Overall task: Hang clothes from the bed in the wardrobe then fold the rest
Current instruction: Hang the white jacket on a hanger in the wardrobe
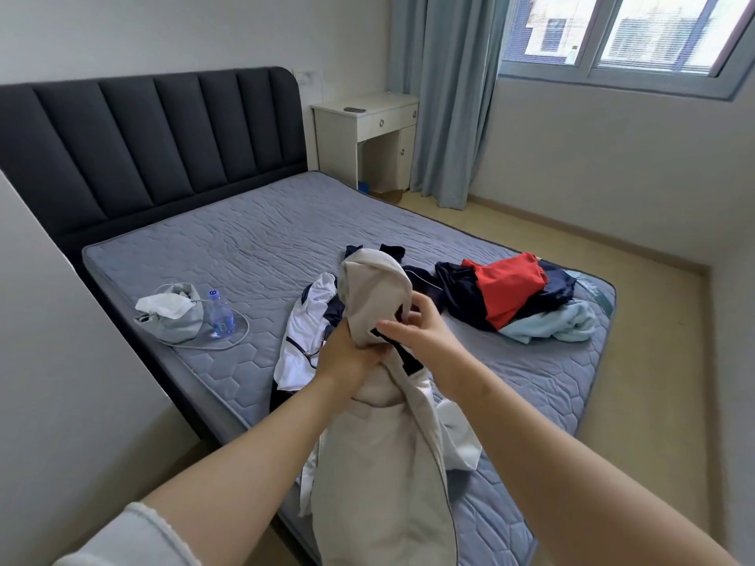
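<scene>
I hold a beige hooded jacket [380, 451] up over the near corner of the bed [253, 239]. My left hand [347, 357] clutches its bunched fabric below the hood. My right hand [412, 324] pinches the cloth at the neck, close to the left hand. Behind the jacket a white and navy garment [304, 332] lies on the mattress. A pile with a red piece [506, 285], dark navy clothes [461, 296] and a light blue garment [559, 324] sits at the bed's right corner. No wardrobe is in view.
A grey pouch with a white cloth [173, 310] and a small water bottle [220, 312] lie on the mattress's left side. A dark headboard [155, 132], white bedside desk [367, 128], curtain [445, 96] and window [629, 34] stand beyond. Tan floor [653, 361] runs right of the bed.
</scene>
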Motion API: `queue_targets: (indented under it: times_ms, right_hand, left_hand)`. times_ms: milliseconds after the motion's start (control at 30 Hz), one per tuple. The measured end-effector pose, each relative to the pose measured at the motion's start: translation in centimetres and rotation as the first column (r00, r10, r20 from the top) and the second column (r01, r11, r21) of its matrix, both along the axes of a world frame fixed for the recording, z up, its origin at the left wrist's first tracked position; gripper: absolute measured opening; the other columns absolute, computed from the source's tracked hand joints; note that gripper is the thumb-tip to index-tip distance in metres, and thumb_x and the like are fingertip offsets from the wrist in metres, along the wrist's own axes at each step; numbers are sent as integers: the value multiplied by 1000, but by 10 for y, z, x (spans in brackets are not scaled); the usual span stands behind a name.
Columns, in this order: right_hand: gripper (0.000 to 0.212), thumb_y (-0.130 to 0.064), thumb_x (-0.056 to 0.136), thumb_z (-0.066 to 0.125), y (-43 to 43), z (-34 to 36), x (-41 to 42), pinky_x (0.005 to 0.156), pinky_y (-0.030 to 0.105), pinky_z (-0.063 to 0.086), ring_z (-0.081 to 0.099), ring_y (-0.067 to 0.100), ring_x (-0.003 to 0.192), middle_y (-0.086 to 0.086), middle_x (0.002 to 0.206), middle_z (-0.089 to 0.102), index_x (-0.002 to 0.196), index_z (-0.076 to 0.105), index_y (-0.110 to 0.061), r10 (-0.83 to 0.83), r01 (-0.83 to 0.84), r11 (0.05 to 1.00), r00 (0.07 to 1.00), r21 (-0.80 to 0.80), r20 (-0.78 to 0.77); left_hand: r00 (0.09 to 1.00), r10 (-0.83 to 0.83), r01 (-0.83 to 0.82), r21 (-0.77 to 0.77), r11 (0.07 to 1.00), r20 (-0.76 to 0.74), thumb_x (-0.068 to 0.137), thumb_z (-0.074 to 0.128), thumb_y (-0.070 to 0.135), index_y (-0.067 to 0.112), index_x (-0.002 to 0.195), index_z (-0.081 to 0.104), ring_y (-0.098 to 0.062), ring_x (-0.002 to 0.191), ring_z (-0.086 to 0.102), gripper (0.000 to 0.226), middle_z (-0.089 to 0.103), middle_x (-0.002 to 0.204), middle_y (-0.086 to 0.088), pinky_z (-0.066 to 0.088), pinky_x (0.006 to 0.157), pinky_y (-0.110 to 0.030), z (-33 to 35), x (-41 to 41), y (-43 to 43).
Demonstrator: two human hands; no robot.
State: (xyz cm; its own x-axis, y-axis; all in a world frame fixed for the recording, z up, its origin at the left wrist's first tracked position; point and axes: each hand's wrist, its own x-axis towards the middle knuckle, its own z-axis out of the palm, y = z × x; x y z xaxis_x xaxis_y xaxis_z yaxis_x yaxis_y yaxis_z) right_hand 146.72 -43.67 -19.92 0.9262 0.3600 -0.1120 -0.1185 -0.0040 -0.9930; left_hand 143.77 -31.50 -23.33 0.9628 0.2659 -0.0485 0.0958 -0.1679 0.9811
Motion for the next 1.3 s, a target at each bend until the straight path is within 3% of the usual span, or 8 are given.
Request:
queue_targets:
  times_ms: [200,367,500,667,800,1000,1100,1300]
  right_hand:
    - [10,-14,90,55,-22,-22,-3,78,35,54,63,21,91,9,99,66,96,61,-19,-366,369,929,926,15,-90]
    - [22,-11,89,51,-23,-18,-7,67,29,48,60,19,77,2,76,66,78,68,-20,-349,369,921,924,127,-154]
    - [35,-11,90,49,-22,-6,-5,62,29,43,56,15,63,-1,60,62,59,66,-19,-314,332,930,940,156,-133]
    - [17,-11,87,49,-35,-13,-2,55,29,30,39,15,57,3,60,42,69,50,-11,-397,395,918,912,-36,-106]
    - [8,-11,84,49,-35,-12,-2,69,33,42,49,16,76,0,87,51,89,47,-17,-421,416,848,905,-327,61]
    - [55,-20,69,67,-11,-4,-9,98,44,41,47,21,113,-3,115,48,118,45,-30,-78,163,875,977,-456,198]
    - [46,-7,72,63,-12,-13,-11,84,34,46,51,19,101,-1,107,54,114,52,-24,3,155,817,962,-555,273]
    - [15,1,72,66,-29,-4,-7,56,19,46,58,12,69,1,72,63,77,64,-13,-184,187,970,982,-159,30]
  left_hand:
    - [841,-500,498,-65,864,-208,84,56,-6,39,107,56,3,79,63,50,68,90,19,48,64,-15,-7,-6,8]
    - [985,-90,121,225,967,-144,78,60,-5,21,109,49,-20,92,51,42,55,98,-3,45,72,-24,-14,5,9]
    - [985,161,-120,404,907,-68,70,77,16,11,137,35,-29,114,44,80,46,123,-14,38,90,-30,-16,16,2]
    - [995,37,-27,109,994,-91,85,44,-3,9,103,61,-21,86,53,28,60,89,-5,41,70,-26,-4,25,15]
    - [992,119,-90,382,920,-53,82,53,10,15,76,59,-19,70,49,10,55,69,4,35,55,-24,13,27,14]
    - [985,106,-23,510,860,-135,75,59,12,22,67,51,-11,66,47,14,54,69,6,33,50,-22,28,25,-8]
    - [977,-91,168,431,886,-193,71,69,15,19,71,54,-10,67,49,16,55,70,5,38,55,-22,41,27,-8]
    - [846,-496,526,156,836,-197,60,77,16,18,87,60,-6,68,57,32,63,74,5,45,61,-17,55,20,9]
